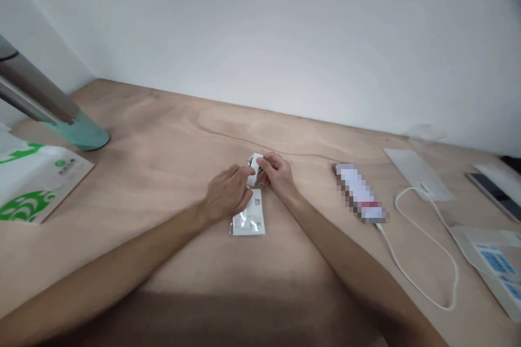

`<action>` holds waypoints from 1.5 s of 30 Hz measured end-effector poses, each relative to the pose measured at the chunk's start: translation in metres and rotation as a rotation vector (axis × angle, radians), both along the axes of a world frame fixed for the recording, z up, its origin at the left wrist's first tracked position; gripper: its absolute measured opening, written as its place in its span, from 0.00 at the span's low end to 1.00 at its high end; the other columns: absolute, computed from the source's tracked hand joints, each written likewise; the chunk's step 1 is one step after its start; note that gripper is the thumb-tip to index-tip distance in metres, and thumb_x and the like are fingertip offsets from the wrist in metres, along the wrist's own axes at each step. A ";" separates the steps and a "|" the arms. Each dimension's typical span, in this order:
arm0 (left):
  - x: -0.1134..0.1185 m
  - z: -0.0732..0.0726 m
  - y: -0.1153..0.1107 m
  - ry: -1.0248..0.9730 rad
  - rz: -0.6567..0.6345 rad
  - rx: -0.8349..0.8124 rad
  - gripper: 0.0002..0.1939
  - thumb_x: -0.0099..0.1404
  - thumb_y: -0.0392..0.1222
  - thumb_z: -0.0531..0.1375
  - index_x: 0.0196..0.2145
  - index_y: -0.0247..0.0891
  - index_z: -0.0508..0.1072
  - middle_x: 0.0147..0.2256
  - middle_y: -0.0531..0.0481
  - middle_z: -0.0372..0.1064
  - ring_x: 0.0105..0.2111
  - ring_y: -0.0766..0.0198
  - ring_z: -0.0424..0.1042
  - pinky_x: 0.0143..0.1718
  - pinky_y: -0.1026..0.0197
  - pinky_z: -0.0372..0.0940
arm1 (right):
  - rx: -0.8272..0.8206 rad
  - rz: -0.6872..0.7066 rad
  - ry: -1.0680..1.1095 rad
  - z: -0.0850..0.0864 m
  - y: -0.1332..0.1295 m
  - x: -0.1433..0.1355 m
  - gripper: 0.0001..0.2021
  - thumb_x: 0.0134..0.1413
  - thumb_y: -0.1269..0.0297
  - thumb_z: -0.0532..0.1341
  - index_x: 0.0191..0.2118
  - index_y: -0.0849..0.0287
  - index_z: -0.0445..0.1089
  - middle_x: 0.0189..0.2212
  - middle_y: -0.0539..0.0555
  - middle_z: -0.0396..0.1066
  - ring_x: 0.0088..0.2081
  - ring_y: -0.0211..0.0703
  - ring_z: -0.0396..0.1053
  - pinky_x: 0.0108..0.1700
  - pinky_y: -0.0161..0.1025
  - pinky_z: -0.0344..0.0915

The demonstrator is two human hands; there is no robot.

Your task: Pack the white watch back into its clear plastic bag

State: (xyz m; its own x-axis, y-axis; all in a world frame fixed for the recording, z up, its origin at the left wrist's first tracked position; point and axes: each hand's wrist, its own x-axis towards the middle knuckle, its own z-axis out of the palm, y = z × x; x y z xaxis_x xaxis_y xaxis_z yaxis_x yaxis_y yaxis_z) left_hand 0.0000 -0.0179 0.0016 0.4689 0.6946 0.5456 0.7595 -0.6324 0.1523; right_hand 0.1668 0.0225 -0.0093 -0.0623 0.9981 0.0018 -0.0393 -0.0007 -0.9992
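Both hands are meeting at the middle of the table (163, 135). The left hand (228, 195) and the right hand (279, 173) are pinching a small white item (255, 165) between the fingertips, fingers drawn narrow around it; it is blurred and too small to identify. It is sitting just above the table, over the far end of a flat white packet (249, 219) that is lying directly under the hands.

Risks noted: the grip is on fingertips only, so the item is likely to slip and drop onto the packet or skid across the wood. The left wrist is resting partly on the packet, and any pull could drag it out of place.

To the right, a white cable (423, 260) is looping loosely from a phone (360, 195); the right forearm is lying near it, and a sideways sweep could snag the loop and tug the phone. A white and green bag (32, 184) and a lamp base (83, 133) are standing well apart on the left, posing no hazard.
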 end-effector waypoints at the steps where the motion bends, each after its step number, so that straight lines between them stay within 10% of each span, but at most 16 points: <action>1: -0.001 -0.001 0.000 -0.018 -0.009 0.064 0.15 0.57 0.32 0.52 0.43 0.38 0.60 0.32 0.51 0.66 0.33 0.64 0.68 0.34 0.63 0.63 | -0.001 0.009 0.000 0.000 -0.001 0.000 0.21 0.46 0.47 0.66 0.35 0.62 0.66 0.21 0.49 0.68 0.16 0.31 0.59 0.16 0.29 0.55; 14: 0.004 -0.001 0.002 -0.192 -0.025 0.286 0.14 0.53 0.28 0.52 0.38 0.38 0.56 0.29 0.52 0.64 0.30 0.65 0.65 0.33 0.63 0.63 | 0.190 0.278 -0.289 0.007 -0.007 0.000 0.17 0.54 0.51 0.62 0.32 0.63 0.70 0.28 0.53 0.70 0.28 0.34 0.67 0.29 0.31 0.62; 19: 0.003 -0.005 0.007 -0.251 0.026 0.249 0.13 0.55 0.28 0.52 0.38 0.38 0.56 0.28 0.53 0.63 0.29 0.67 0.63 0.31 0.65 0.61 | 0.212 0.262 -0.268 0.005 -0.008 0.000 0.17 0.55 0.54 0.61 0.45 0.61 0.71 0.31 0.52 0.71 0.27 0.33 0.64 0.28 0.31 0.60; 30: 0.002 -0.011 0.008 -0.318 0.077 0.089 0.10 0.56 0.31 0.53 0.36 0.39 0.57 0.30 0.54 0.63 0.28 0.70 0.63 0.29 0.67 0.58 | 0.278 0.346 -0.335 0.009 -0.008 0.002 0.22 0.60 0.51 0.58 0.23 0.63 0.68 0.22 0.51 0.64 0.28 0.34 0.62 0.32 0.32 0.59; 45: 0.000 0.003 0.012 -0.391 0.194 -0.415 0.08 0.61 0.39 0.55 0.40 0.37 0.63 0.38 0.49 0.66 0.38 0.66 0.66 0.34 0.64 0.62 | 0.215 0.329 -0.228 0.000 -0.007 0.001 0.15 0.56 0.54 0.61 0.39 0.62 0.74 0.34 0.54 0.73 0.35 0.36 0.69 0.35 0.32 0.64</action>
